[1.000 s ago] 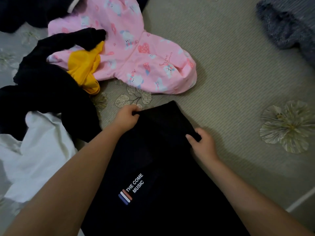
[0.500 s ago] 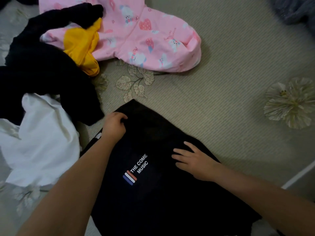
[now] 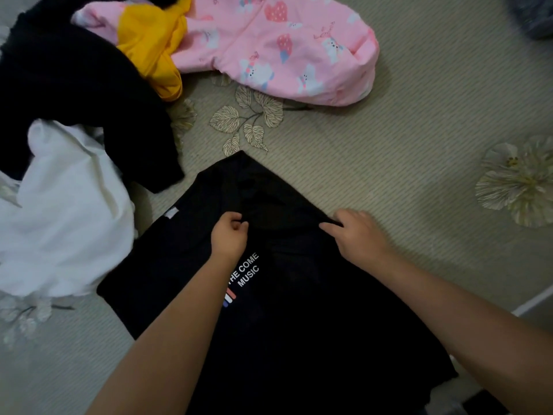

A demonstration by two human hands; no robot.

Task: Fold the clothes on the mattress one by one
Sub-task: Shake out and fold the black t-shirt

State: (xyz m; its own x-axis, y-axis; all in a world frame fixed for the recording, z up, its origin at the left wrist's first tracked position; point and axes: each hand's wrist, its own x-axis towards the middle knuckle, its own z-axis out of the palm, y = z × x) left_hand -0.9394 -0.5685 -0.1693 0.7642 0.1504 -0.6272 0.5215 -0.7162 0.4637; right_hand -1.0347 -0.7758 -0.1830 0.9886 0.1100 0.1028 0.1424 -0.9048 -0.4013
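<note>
A black T-shirt (image 3: 299, 324) with white "THE COME MUSIC" print lies spread on the mattress (image 3: 404, 139) in front of me. My left hand (image 3: 229, 236) is over the shirt's middle, just above the print, with fingers curled and pinching the black fabric. My right hand (image 3: 357, 235) is at the shirt's right edge, its fingertips pinching the cloth where it meets the mattress. Both forearms reach in from the bottom of the view and hide part of the shirt.
A loose pile lies at the left and top: a white garment (image 3: 59, 211), a black garment (image 3: 68, 94), a yellow piece (image 3: 149, 49) and a pink printed garment (image 3: 284, 49). A grey cloth (image 3: 535, 13) shows at the top right corner.
My left hand moved from the shirt's upper left edge to its middle. My right hand left its flat rest on the shirt and went to the right edge, pinching the fabric.
</note>
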